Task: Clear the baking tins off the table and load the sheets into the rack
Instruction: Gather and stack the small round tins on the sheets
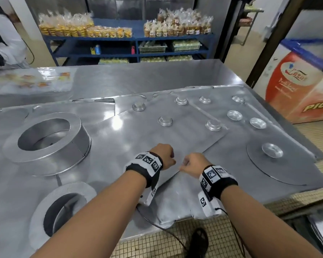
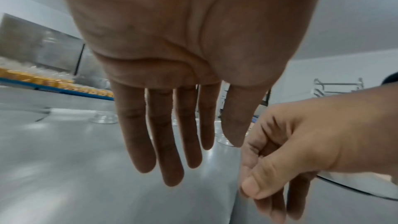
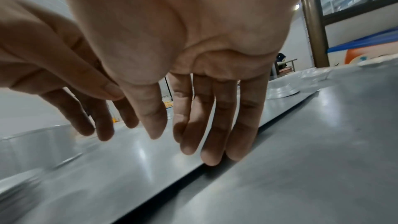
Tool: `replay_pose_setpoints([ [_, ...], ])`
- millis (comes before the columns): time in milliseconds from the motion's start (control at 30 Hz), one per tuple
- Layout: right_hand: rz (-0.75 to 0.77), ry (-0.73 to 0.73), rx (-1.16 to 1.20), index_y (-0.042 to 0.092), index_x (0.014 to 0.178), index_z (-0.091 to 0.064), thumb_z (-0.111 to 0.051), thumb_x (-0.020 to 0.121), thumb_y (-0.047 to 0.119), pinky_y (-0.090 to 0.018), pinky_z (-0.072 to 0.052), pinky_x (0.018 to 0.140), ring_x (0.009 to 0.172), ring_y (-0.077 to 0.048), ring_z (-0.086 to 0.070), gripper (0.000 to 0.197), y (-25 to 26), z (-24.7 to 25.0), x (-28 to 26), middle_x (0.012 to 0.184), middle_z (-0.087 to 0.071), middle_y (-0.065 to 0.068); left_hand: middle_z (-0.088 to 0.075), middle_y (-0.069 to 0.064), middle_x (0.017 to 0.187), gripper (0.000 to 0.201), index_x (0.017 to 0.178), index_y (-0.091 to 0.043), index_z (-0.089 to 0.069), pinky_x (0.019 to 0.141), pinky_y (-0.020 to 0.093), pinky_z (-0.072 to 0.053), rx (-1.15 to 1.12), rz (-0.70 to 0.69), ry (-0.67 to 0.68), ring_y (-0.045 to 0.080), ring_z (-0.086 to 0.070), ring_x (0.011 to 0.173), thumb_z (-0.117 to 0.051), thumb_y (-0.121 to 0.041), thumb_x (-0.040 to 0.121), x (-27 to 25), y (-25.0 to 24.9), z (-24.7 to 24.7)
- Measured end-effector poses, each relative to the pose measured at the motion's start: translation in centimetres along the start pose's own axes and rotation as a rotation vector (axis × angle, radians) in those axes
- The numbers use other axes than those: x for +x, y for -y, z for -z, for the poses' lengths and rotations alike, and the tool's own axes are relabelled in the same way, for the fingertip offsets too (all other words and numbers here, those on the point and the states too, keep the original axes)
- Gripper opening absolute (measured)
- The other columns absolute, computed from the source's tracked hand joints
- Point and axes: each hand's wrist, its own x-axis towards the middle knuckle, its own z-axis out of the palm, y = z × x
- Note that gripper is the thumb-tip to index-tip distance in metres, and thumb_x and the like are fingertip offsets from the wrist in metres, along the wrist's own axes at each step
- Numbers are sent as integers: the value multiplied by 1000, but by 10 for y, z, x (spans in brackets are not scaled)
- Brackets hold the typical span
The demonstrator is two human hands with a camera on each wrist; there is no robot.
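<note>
Two loose hands, left [image 1: 165, 155] and right [image 1: 193, 164], grasp nothing over the sheet [image 1: 185, 138]; lifting it could spill its tins [image 1: 165, 120].

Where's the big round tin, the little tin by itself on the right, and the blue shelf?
big round tin [image 1: 78, 144], head view, outer wall.
little tin [image 1: 272, 150], head view, centre.
blue shelf [image 1: 117, 39], head view, top board's front edge.
</note>
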Motion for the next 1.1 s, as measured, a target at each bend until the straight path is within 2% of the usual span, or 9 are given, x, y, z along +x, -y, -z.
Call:
replay_pose_setpoints([
  [67, -50, -9, -26, 10, 90, -74, -70, 81, 28, -29, -53, 81, 93, -26, -68, 20, -28, 18, 10, 94, -73, -10, -70, 13, 113, 13, 93, -16, -66, 88, 34, -54, 52, -43, 36, 28, -65, 99, -64, -28, 90, 21, -27, -1],
  [167, -133, -35, -102, 10, 92, -74, -67, 78, 28, -32, -56, 82, 92, -28, -70, 24, -77, 44, 25, 95, -73, -11, -69, 10, 115, 31, 114, -11, -71, 90, 35, -53, 97, -89, 91, 30, -64, 108, -66, -29, 89, 57, -67, -4],
  [300, -246, -76, -166, 11, 101, -70, -66, 79, 25, -32, -55, 86, 100, -29, -67, 27, -150, 86, 42, 104, -71, -9, -66, 12, 122, 36, 121, -11, -67, 94, 36, -52, 160, -132, 87, 32, -62, 114, -63, -29, 91, 114, -117, -8],
  [433, -333, -215, -273, 17, 115, -60, -63, 82, 29, -38, -48, 94, 118, -32, -49, 35, -219, 119, 54, 121, -59, -8, -57, 15, 136, 47, 136, -15, -53, 98, 36, -49, 188, -146, 25, 34, -57, 120, -60, -27, 92, 170, -155, -13],
  [567, -411, -232, -337, 20, 114, -55, -65, 76, 38, -42, -43, 95, 120, -31, -39, 43, -264, 144, 63, 121, -51, -7, -51, 16, 137, 53, 140, -13, -44, 97, 39, -44, 241, -106, -25, 36, -50, 123, -61, -28, 91, 217, -176, -24],
  [700, -488, -122, -247, 26, 97, -51, -73, 63, 40, -44, -42, 90, 119, -30, -37, 43, -290, 161, 67, 115, -46, -3, -46, 10, 138, 61, 143, -19, -39, 101, 48, -46, 245, -33, -36, 35, -42, 127, -60, -27, 86, 253, -186, -38],
  [800, -464, -109, -134, 24, 80, -54, -75, 51, 35, -39, -55, 83, 109, -29, -53, 38, -300, 166, 69, 105, -55, -1, -41, 8, 139, 61, 144, -22, -36, 102, 51, -44, 218, 33, -46, 36, -36, 130, -56, -24, 87, 273, -191, -43],
  [933, -420, -115, -116, 20, 83, -60, -79, 50, 32, -33, -59, 75, 93, -27, -63, 40, -308, 168, 74, 95, -62, -1, -43, 11, 138, 55, 143, -20, -38, 101, 50, -42, 229, 108, -29, 38, -40, 129, -55, -25, 91, 296, -195, -50],
  [1100, -415, -59, -123, 21, 82, -59, -87, 50, 38, -27, -51, 66, 87, -24, -65, 46, -311, 174, 80, 91, -62, 1, -43, 15, 137, 48, 141, -13, -40, 102, 43, -40, 314, 152, 1, 39, -42, 126, -54, -21, 96, 312, -209, -50],
])
